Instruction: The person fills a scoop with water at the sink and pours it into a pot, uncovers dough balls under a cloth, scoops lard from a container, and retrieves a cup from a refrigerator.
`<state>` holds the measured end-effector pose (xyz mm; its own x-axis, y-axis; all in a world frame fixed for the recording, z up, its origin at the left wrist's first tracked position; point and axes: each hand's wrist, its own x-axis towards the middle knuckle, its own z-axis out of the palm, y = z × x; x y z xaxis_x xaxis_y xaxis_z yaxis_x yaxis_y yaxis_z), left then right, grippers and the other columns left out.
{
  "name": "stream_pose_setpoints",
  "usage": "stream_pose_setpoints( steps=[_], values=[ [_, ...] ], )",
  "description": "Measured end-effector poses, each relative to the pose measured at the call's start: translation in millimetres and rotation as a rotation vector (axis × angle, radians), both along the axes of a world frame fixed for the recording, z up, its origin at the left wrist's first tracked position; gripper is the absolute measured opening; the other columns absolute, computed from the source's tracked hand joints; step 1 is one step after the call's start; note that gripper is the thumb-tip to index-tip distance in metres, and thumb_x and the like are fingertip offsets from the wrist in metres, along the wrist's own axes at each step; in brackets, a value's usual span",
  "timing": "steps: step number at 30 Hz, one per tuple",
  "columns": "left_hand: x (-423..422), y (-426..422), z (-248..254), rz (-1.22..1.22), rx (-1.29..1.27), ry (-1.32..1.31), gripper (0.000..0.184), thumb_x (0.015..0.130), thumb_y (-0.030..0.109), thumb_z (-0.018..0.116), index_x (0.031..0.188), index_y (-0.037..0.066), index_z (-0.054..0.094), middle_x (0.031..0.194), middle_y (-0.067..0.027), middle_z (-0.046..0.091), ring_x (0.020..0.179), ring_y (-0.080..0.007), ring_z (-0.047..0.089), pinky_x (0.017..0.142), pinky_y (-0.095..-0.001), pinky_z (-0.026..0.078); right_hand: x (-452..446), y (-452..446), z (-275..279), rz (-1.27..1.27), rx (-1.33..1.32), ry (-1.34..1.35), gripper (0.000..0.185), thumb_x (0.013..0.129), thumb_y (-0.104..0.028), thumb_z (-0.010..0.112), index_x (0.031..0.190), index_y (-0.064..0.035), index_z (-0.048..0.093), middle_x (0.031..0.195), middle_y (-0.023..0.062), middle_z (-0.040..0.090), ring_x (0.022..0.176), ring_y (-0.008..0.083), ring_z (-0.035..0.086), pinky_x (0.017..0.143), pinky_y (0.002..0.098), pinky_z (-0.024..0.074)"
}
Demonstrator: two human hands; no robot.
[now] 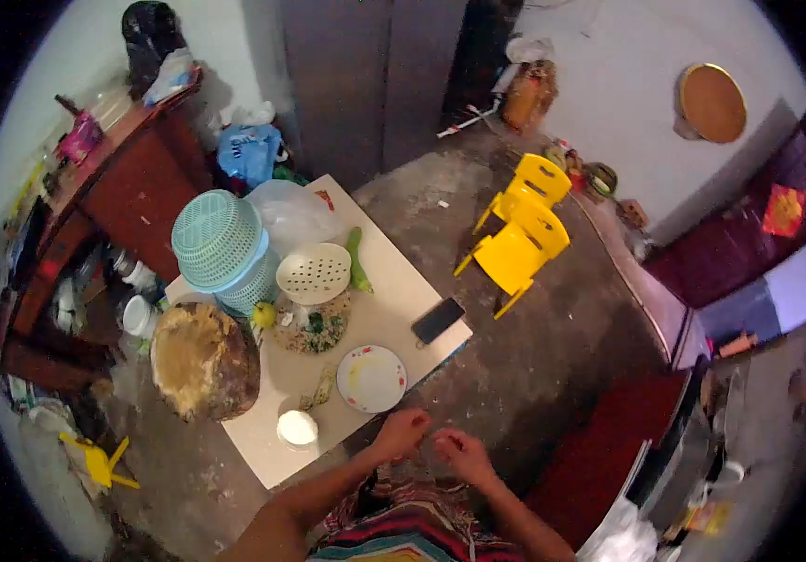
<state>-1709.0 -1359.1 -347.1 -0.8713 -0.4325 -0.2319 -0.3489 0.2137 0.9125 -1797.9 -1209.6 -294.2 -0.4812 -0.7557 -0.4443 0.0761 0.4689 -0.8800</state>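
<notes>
My left hand (403, 436) is just beyond the table's near edge, close to a white plate (372, 378) with a floral rim. Its fingers are curled together; whatever they may hold is too small to make out. Close by on its right, my right hand (465, 456) hangs above my lap with fingers bent inward, and its grip is also unclear. A small gap separates the hands. On the table (267, 456) near the plate are a bowl of white stuff (298, 428), a patterned packet or cloth (320, 386) and a dark phone (437, 321).
Farther back on the table stand blue-green baskets (217, 242), a cream perforated colander (314, 273), a speckled round mat or tray (313, 324), a long green vegetable (358, 259) and a yellow-green fruit (263, 315). A thick wooden block (204, 362) borders it. Yellow chairs (520, 245) stand right.
</notes>
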Motion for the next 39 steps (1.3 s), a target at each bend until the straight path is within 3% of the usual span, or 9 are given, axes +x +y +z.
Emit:
stream_pose_setpoints(
  steps=[7, 13, 19, 23, 26, 29, 31, 36, 39],
  values=[
    [-119, -21, 14, 0.265, 0.276, -0.049, 0.024, 0.081, 0.025, 0.059, 0.089, 0.002, 0.063, 0.079, -0.0145, 0.065, 0.073, -0.0262, 0.063, 0.065, -0.0349, 0.048, -143, -48, -5, 0.179, -0.032, -0.066, 0.022, 0.089, -0.014, 0.052, 0.11, -0.0049, 0.055, 0.084, 0.002, 0.059, 0.07, 0.0099, 0.057, 0.062, 0.0252, 0.0506],
    [-230, -26, -6, 0.445, -0.027, -0.047, 0.025, 0.082, 0.026, 0.057, 0.089, 0.003, 0.063, 0.077, -0.014, 0.064, 0.071, -0.0258, 0.063, 0.062, -0.0345, 0.048, -271, -94, -16, 0.508, -0.014, 0.078, 0.023, 0.089, -0.011, 0.051, 0.111, -0.0052, 0.054, 0.086, 0.0024, 0.058, 0.071, 0.0095, 0.057, 0.06, 0.0241, 0.049],
    [-330, -23, -12, 0.599, 0.182, -0.02, 0.023, 0.083, 0.023, 0.055, 0.093, 0.003, 0.062, 0.079, -0.0144, 0.064, 0.073, -0.0274, 0.063, 0.064, -0.0355, 0.048, -399, -107, -45, 0.641, 0.09, 0.09, 0.022, 0.089, -0.012, 0.051, 0.109, -0.0045, 0.056, 0.084, 0.0036, 0.06, 0.069, 0.0085, 0.056, 0.061, 0.0248, 0.0474],
    [-362, -49, -9, 0.817, 0.031, -0.051, 0.025, 0.082, 0.024, 0.057, 0.096, 0.004, 0.061, 0.085, -0.0163, 0.064, 0.079, -0.0298, 0.063, 0.069, -0.0372, 0.049, -439, -149, -12, 0.836, 0.085, 0.162, 0.022, 0.088, -0.016, 0.052, 0.106, -0.0043, 0.057, 0.076, 0.0033, 0.06, 0.067, 0.0078, 0.055, 0.061, 0.025, 0.0472],
    [-359, -101, -22, 1.056, -0.067, -0.147, 0.031, 0.081, 0.024, 0.058, 0.105, 0.005, 0.057, 0.09, -0.0186, 0.063, 0.085, -0.0334, 0.061, 0.073, -0.0398, 0.048, -443, -193, 20, 0.91, 0.054, -0.076, 0.022, 0.088, -0.019, 0.053, 0.105, -0.0049, 0.057, 0.073, 0.0024, 0.06, 0.066, 0.0082, 0.055, 0.062, 0.0249, 0.0472],
    [-341, -178, -16, 1.209, -0.263, -0.137, 0.041, 0.08, 0.022, 0.058, 0.116, 0.004, 0.049, 0.104, -0.0208, 0.058, 0.096, -0.0377, 0.056, 0.081, -0.0421, 0.045, -455, -225, -1, 1.015, -0.046, 0.172, 0.023, 0.088, -0.021, 0.053, 0.105, -0.0055, 0.057, 0.077, 0.002, 0.061, 0.067, 0.0086, 0.056, 0.064, 0.0245, 0.0467],
    [-321, -242, -50, 1.135, -0.576, -0.16, 0.047, 0.078, 0.021, 0.058, 0.119, 0.004, 0.047, 0.121, -0.0194, 0.049, 0.112, -0.0362, 0.047, 0.092, -0.0436, 0.038, -469, -246, -35, 1.035, -0.019, 0.173, 0.024, 0.088, -0.022, 0.054, 0.105, -0.0054, 0.057, 0.079, 0.0019, 0.061, 0.069, 0.0085, 0.056, 0.065, 0.0241, 0.0463],
    [-275, -399, -93, 0.64, -1.127, -0.956, 0.062, 0.079, 0.031, 0.057, 0.132, 0.008, 0.036, 0.142, -0.0121, 0.028, 0.132, -0.0278, 0.024, 0.104, -0.0492, 0.022, -491, -342, -22, 1.141, 0.075, 0.204, 0.026, 0.087, -0.023, 0.055, 0.106, -0.0061, 0.058, 0.083, 0.0019, 0.062, 0.073, 0.0096, 0.057, 0.068, 0.0244, 0.0468],
    [-261, -470, -81, 0.605, -0.842, -0.893, 0.064, 0.08, 0.034, 0.055, 0.135, 0.011, 0.033, 0.145, -0.0104, 0.024, 0.136, -0.028, 0.016, 0.105, -0.0484, 0.021, -503, -420, -30, 1.164, 0.108, 0.257, 0.025, 0.087, -0.022, 0.055, 0.106, -0.0064, 0.058, 0.085, 0.0022, 0.062, 0.075, 0.0102, 0.058, 0.069, 0.0251, 0.0475]
  ],
)
